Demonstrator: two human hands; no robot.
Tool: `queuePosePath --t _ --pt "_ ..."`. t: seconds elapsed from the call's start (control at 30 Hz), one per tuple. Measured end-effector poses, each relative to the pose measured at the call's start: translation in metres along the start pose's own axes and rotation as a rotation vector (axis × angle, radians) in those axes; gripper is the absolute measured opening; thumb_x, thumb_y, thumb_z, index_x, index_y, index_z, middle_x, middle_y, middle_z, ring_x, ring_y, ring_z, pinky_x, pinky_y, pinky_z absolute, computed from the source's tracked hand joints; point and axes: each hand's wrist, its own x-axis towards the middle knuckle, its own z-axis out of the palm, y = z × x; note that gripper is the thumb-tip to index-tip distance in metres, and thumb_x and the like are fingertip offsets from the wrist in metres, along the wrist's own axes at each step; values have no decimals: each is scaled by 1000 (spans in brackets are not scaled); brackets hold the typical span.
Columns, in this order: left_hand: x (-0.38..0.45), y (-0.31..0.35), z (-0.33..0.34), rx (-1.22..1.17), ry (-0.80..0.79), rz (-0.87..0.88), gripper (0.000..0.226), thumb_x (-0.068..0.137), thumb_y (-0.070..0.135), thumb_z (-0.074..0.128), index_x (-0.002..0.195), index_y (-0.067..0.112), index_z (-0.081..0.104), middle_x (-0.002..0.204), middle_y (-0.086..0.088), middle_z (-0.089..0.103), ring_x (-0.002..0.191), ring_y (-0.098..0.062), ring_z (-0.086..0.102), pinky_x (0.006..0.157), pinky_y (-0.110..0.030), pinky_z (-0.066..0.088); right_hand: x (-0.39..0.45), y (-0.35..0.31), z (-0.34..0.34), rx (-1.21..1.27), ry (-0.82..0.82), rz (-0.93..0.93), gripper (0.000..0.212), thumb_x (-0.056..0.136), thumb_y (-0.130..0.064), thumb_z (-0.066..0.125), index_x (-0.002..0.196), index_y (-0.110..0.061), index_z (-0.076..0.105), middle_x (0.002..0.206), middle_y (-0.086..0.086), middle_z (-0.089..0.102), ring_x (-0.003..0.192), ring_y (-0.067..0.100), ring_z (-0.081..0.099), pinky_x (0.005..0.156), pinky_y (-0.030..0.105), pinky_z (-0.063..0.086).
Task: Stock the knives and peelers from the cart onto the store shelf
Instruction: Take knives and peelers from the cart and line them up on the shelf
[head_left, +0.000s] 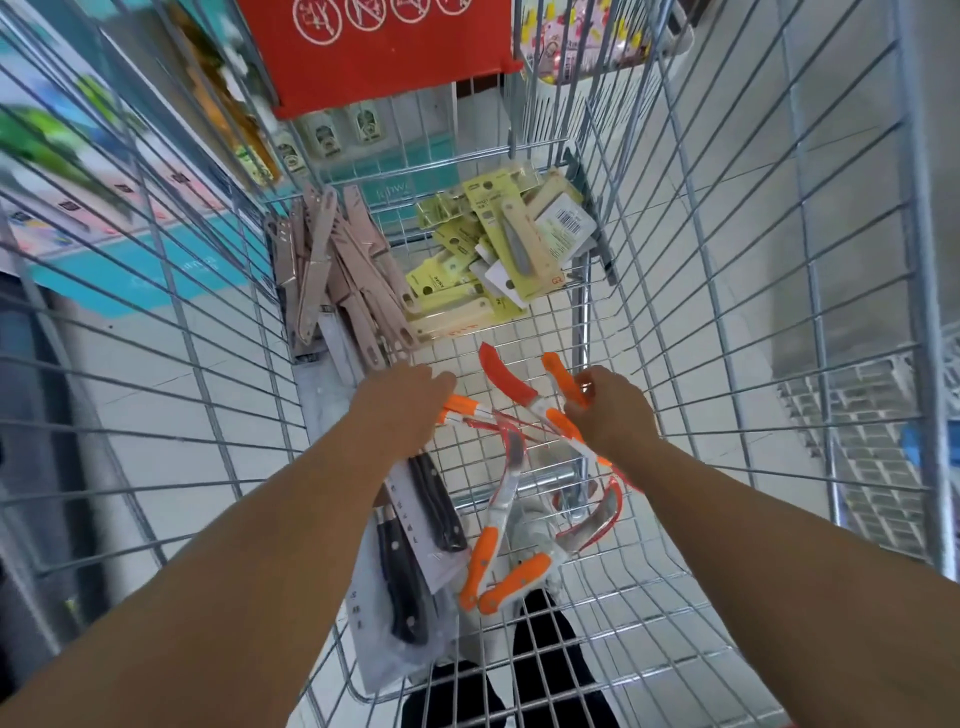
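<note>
— Reaching down into the cart (727, 260), where were both hands?

— Low over the wire floor. My left hand (400, 397) lay on the orange handle (460, 402) of a curved knife, fingers (441, 382) bent over it; whether they truly gripped it I could not tell, since the hand hid the contact. My right hand (608, 410) had its fingers curled round another orange handle (566, 384), which stuck up past the knuckles.

— And the rest of the stock?

— All inside the cart. A third orange knife (511, 382) with a red blade guard lay between my hands. More orange knives (498, 551) in clear packs sat nearer me, touching one another, with red-edged curved blades (597, 525) just beside them on the right. Black-handled knives (415, 551) in plastic sleeves lay along the left side under my left forearm.

— Further away?

— A bundle of pink knives (337, 270) leaned in the far left corner against the wire wall. Beside it, to the right, yellow cards (498, 249) were heaped at the far end; one on top held a small cream folding knife, and one showed a barcode. I could not tell which cards held peelers.

— Anything outside the cart?

— A red sign (384, 52) hung on the cart's far end, with white prohibition circles. Shelves (104, 171) blurred past on the left, and pale floor tiles (727, 130) showed through the wires.
</note>
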Motion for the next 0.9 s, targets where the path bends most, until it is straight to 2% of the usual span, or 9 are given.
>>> queuePosePath --t 0.07,0.17,0.3,0.4,0.5,0.6,0.73,0.8,0.9 --pt "-5 -5 -3 -49 -8 -46 30 90 19 53 118 23 43 96 1 53 89 -19 54 68 -34 46 3 -1 -5 16 38 0 18 84 -22 59 99 -15 67 91 6 65 80 21 59 67 28 42" --pt "-11 -7 -7 -183 -52 -144 27 90 20 52 115 21 44 93 1 51 81 -19 51 66 -32 43 4 -10 -20 93 143 -25 24 83 -21 61 105 -18 70 98 12 59 88 24 56 71 27 38" --pt "-17 -1 -5 -377 -146 -243 22 91 24 49 110 17 40 101 -7 54 82 -24 56 67 -34 45 -13 -35 -48 57 259 -241 29 85 -24 61 113 -25 68 89 2 47 90 20 47 74 26 32" --pt "-25 11 -6 -602 -166 -333 23 92 26 50 110 14 40 89 -4 51 79 -24 55 65 -32 44 -31 -43 -55 27 187 -523 30 89 -30 48 113 -27 65 87 -2 60 81 18 52 70 30 44" --pt "-36 23 -9 -752 -141 -399 25 93 23 50 114 11 42 87 -2 49 71 -17 51 58 -28 39 -44 -32 -44 -208 -30 -635 32 96 -27 46 126 -29 56 99 0 59 90 23 58 71 31 48" --pt "-43 31 -6 -775 -141 -431 25 93 22 50 113 9 44 78 1 45 65 -11 46 54 -27 35 -48 -5 -26 -349 -222 -579 43 94 -15 50 134 -29 49 107 0 55 98 23 56 73 26 41" --pt "-47 39 -3 -847 -143 -485 28 94 21 51 118 9 42 82 -1 48 65 -11 47 53 -24 35 -49 11 -10 -215 -196 -497 38 84 -10 52 117 -23 65 106 9 62 100 33 56 78 32 45" --pt "-45 44 -2 -879 -119 -519 27 93 21 52 116 10 42 93 -6 52 65 -12 49 50 -23 33 -50 4 -8 -160 -123 -385 32 89 -18 54 120 -18 60 115 7 55 109 29 49 89 35 44" --pt "-41 50 3 -881 -83 -551 29 91 24 54 116 15 41 102 -8 54 77 -19 56 54 -25 38 -50 -6 -1 -218 -89 -239 59 84 -39 65 130 -13 40 124 5 43 116 23 44 95 35 44"
